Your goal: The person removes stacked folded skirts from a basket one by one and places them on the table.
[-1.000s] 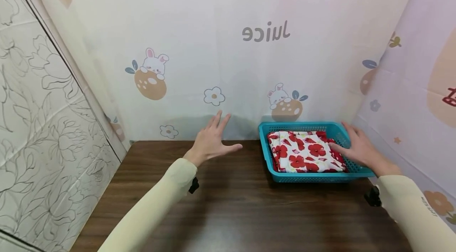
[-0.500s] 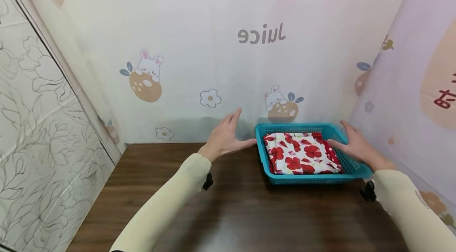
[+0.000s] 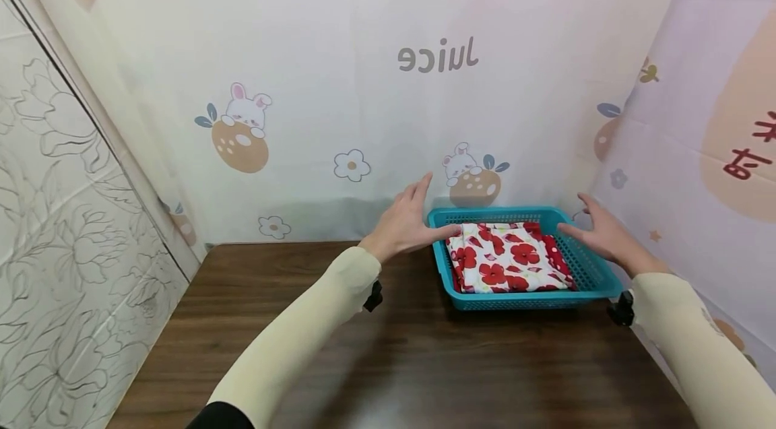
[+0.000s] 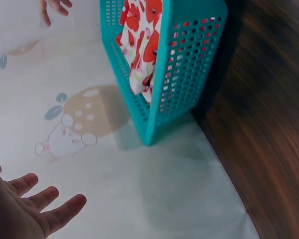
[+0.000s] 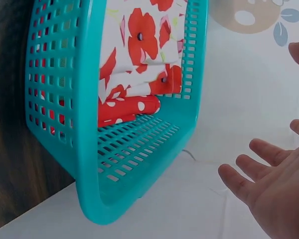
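Observation:
A teal plastic basket (image 3: pixel 503 302) with perforated sides stands on the table at the back right. Inside it lies folded white cloth with red flowers (image 3: pixel 503 260), and red cloth with white dots (image 5: pixel 124 108) shows beside it. My left hand (image 3: pixel 406 223) hovers at the basket's left end, fingers spread, its thumb over the rim in the head view. Over the right end hangs my right hand (image 3: pixel 609 234), fingers apart and holding nothing. In both wrist views, a gap shows between the hand's fingers and the basket.
The dark wooden table (image 3: pixel 303 348) reaches back to a printed curtain (image 3: pixel 339 79). Another curtain (image 3: pixel 685 166) hangs close on the right, behind the right hand. A panel with line-drawn flowers (image 3: pixel 73 267) borders the left.
My left hand has moved right, from beside the basket to its left end. The right hand stays over the right end. The whole head view has shifted slightly.

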The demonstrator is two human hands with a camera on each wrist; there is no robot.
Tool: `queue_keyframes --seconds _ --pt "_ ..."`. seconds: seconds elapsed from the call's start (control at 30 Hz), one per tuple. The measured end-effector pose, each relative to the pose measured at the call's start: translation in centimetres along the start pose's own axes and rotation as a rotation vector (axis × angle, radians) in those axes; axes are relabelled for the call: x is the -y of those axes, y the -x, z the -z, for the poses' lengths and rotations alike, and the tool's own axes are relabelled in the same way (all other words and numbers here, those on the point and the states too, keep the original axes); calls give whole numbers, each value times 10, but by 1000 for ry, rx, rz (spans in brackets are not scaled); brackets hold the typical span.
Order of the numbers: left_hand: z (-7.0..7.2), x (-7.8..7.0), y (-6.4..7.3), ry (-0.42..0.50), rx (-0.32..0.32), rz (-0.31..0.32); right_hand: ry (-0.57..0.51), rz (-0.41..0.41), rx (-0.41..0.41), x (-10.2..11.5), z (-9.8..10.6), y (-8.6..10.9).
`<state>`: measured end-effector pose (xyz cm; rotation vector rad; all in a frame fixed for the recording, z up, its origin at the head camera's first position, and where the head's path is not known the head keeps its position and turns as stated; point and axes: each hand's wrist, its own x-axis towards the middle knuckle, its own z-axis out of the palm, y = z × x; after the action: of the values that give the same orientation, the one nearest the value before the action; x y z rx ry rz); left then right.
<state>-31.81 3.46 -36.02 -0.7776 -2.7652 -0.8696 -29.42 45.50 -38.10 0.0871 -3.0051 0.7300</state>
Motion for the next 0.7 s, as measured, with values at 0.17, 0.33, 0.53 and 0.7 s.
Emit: queue_keyframes --seconds 0.17,0.33,0.53,0.7 --pt "-13 -9 -13 66 26 19 -2 5 -13 -3 1 -3" --pt "-26 -17 -26 148 25 34 -23 14 -12 -4 -4 -7" --pt "-42 -22 -31 217 36 80 -49 23 13 -5 -12 -15" --pt "-60 -23 -34 274 21 122 -46 -15 31 -9 -20 -17"
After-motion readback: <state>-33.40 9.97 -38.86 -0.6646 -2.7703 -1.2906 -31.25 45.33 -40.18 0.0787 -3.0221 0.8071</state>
